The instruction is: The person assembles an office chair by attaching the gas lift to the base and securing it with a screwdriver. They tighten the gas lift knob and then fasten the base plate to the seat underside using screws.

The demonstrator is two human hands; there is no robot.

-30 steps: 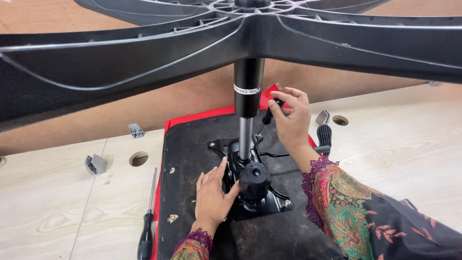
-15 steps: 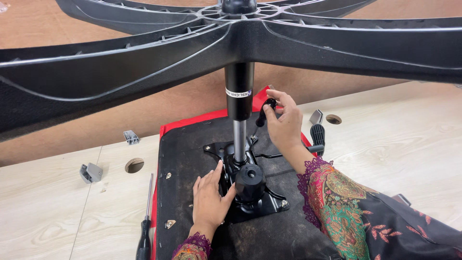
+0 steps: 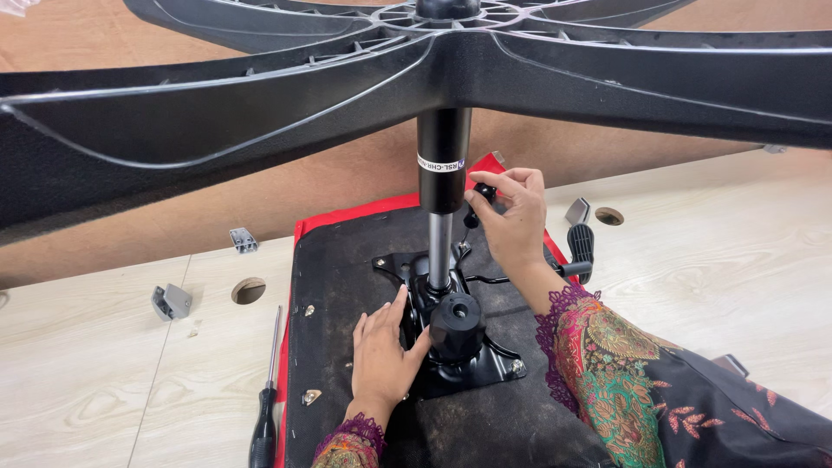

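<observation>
Two bare hands were seen at work on an upturned chair seat, whose underside was covered in rough black fabric edged with red. A black metal plate, flat and roughly square with bolts at its corners, was fixed to that fabric. From it a gas cylinder rose upright, a slim bright steel rod below and a thicker matt black tube above, banded by a white label. The cylinder was topped by a ribbed, star-shaped black plastic base spreading across the upper view. A round black knob was mounted on the plate's front. The left hand was laid flat and open on the seat, fingers spread narrowly, its thumb touching the knob and the plate's left edge. The right hand was raised just right of the cylinder, its fingertips pinched on the small black tip of a lever. A ribbed black handle lay behind the right wrist. A black-handled screwdriver lay on the pale wooden table left of the seat, with two small grey metal brackets farther left.
</observation>
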